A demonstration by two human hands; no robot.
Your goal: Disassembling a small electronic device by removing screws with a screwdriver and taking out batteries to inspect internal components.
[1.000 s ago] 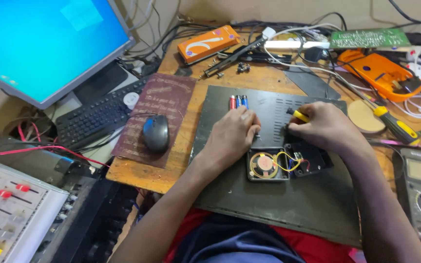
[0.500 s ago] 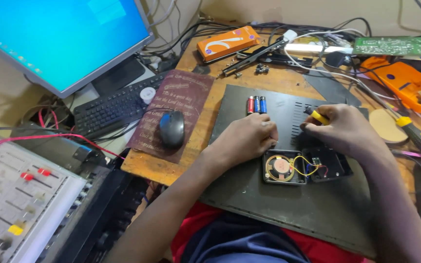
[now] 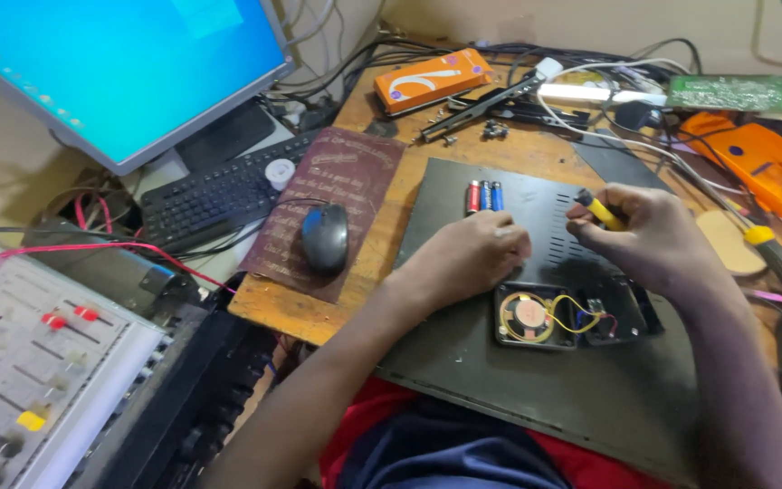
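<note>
Left hand (image 3: 472,258) rests flat, pinning the dark metal panel (image 3: 536,362) on the counter (image 3: 391,226); right hand (image 3: 653,240) pinches a yellow-handled tool (image 3: 601,211) above the opened small speaker unit (image 3: 572,315), probably for steadiness.

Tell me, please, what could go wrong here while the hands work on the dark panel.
1. The three batteries lie loose on the metal panel; the left hand beside them could knock them so they roll.
2. The open small device has thin wires exposed; the yellow tool in the right hand might snag or tear one.
3. The panel seems to overhang the desk edge toward the lap, so pressing there may tip it.
</note>
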